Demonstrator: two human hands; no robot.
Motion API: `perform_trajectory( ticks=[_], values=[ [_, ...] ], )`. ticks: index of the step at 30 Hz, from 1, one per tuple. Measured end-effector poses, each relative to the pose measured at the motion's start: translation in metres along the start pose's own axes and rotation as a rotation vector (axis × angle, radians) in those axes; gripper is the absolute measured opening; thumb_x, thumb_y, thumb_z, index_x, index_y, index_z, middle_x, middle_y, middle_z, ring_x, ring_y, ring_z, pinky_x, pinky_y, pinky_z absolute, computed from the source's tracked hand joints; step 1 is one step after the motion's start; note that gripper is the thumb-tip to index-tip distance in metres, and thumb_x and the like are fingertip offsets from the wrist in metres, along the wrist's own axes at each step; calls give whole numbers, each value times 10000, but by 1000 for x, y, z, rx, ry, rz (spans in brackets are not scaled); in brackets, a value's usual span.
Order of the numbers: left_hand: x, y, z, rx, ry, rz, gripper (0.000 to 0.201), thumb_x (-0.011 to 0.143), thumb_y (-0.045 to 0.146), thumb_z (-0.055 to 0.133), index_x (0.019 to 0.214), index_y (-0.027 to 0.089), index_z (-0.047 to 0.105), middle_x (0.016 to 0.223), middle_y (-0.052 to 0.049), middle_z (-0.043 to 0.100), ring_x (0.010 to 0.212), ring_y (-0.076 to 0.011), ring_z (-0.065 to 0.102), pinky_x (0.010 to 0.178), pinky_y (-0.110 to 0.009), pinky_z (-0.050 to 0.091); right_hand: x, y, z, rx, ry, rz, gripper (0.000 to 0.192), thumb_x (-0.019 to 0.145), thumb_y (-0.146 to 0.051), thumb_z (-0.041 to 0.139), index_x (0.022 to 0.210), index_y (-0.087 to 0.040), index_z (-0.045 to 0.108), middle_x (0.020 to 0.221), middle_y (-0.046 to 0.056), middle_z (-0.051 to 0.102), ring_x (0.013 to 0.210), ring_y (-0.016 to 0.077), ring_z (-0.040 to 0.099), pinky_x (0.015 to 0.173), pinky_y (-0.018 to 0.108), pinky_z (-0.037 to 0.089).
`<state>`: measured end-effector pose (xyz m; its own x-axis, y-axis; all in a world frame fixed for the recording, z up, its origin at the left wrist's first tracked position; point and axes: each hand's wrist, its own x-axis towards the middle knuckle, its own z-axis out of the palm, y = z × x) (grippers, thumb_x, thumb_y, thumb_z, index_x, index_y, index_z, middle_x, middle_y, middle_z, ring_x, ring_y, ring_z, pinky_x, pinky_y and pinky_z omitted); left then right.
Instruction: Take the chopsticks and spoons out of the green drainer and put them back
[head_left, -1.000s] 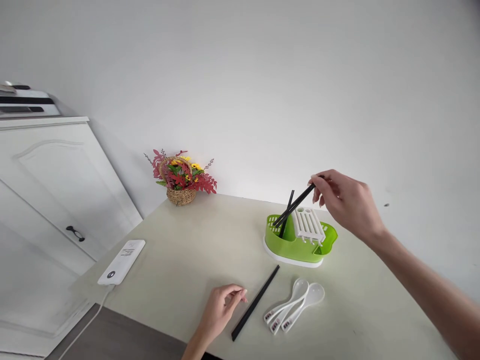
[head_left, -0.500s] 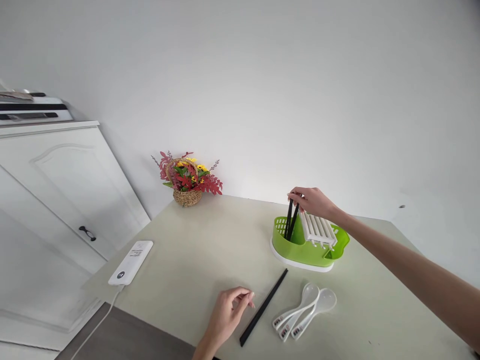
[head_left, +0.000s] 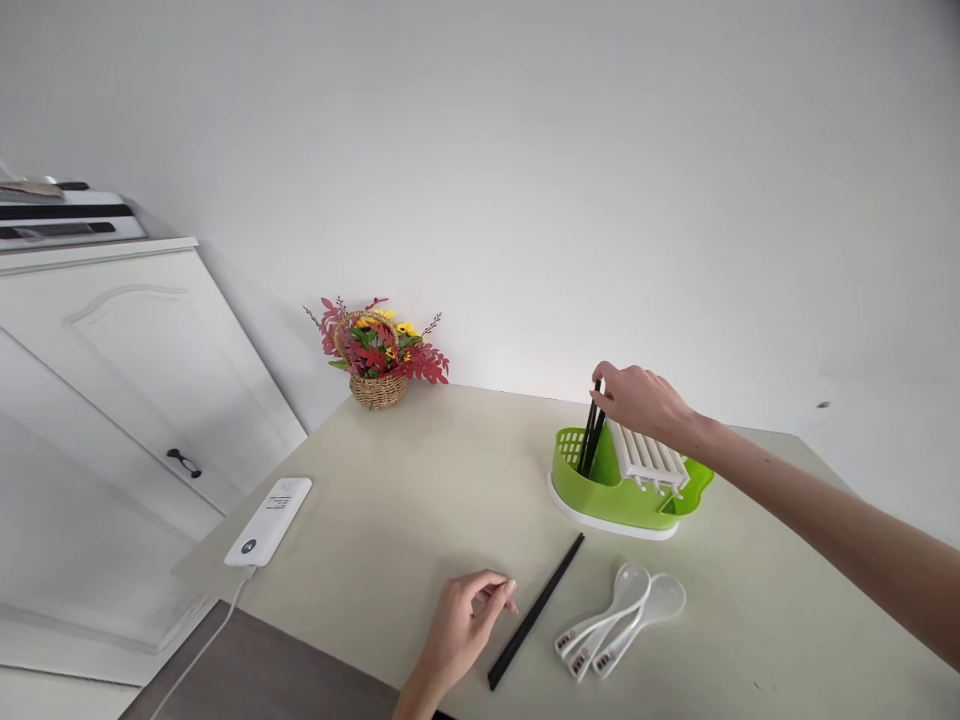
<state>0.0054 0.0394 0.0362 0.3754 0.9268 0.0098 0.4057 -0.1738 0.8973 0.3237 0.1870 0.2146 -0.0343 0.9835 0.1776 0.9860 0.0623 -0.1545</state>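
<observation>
R hand point(head_left: 637, 398) pinching two black chopsticks point(head_left: 591, 440) upright in green cutlery drainer point(head_left: 622, 490), near table's far edge. L hand point(head_left: 469, 620) loosely curled, empty, beside loose chopstick point(head_left: 536, 610) at near edge.

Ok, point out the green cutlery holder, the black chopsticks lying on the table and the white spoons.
Green cutlery holder point(head_left: 600, 497): head view, on its front wall.
Black chopsticks on the table point(head_left: 535, 612): head view, mid-length of the pair.
White spoons point(head_left: 645, 598): head view, on the bowl of the right-hand spoon.
</observation>
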Motion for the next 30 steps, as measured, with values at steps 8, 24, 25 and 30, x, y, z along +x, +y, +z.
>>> perform_trajectory(
  ticks=[8,24,25,30],
  values=[
    [1,-1,0,-3,-1,-4,412,1036,501,518,860,203,741,834,-39,785,760,-175,702,651,-222,456,-47,-39,-25,-266,36,-74,367,1043,-284,344,1353,-207,524,690,24,697,593,220,631,601,299,287],
    [1,-1,1,7,-5,-30,402,1032,495,524,866,202,743,840,-44,789,737,-172,693,569,-224,413,-102,-37,14,-82,-281,-478,367,1086,-283,312,986,-215,659,720,31,701,597,175,649,590,282,322],
    [1,-1,1,7,-7,-27,397,1033,489,524,867,203,744,839,-44,788,740,-172,693,577,-223,425,-108,-37,22,-12,-322,-539,330,1079,-282,346,1023,-222,666,748,29,713,632,175,667,605,279,343],
    [0,-3,3,11,-4,64,336,1037,447,529,935,214,748,927,-59,770,806,-167,698,708,-229,512,-136,-43,80,-182,-439,-706,351,933,-215,621,1283,-197,619,823,64,749,740,252,724,593,295,333]
  ],
)
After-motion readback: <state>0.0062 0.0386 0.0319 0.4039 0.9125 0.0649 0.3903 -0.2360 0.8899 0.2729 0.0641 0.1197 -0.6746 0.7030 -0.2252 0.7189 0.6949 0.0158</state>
